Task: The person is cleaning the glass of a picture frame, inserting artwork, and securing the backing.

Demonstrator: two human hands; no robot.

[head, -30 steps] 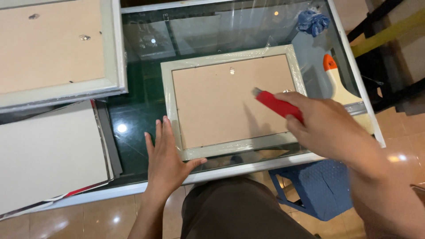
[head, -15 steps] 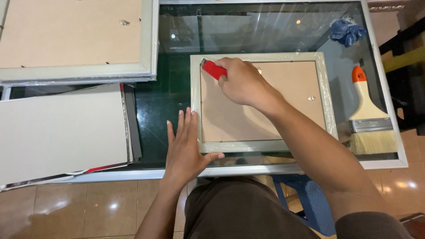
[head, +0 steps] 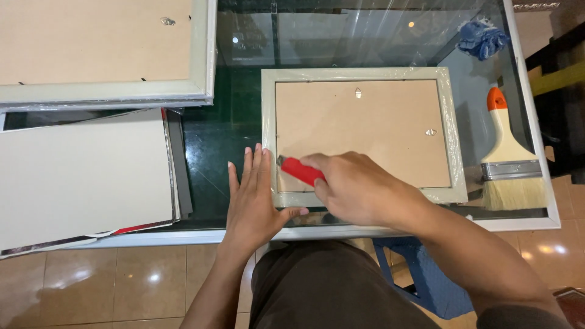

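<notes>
Warm indoor light from overhead, sharp picture with glare on glass.

Small ceiling lamps mirror as bright spots in the dark glass table, and a pale sheen crosses its far end. The floor tiles carry soft highlights. Shadows are faint. Straight edges bow slightly toward the corners, and focus holds throughout.

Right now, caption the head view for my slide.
Right hand presses red cutter at picture frame corner; left hand steadies.

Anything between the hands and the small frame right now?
Nothing visible. The left hand lies flat against the frame at its lower left corner. The right hand holds the red cutter directly on the frame's left edge.
</notes>
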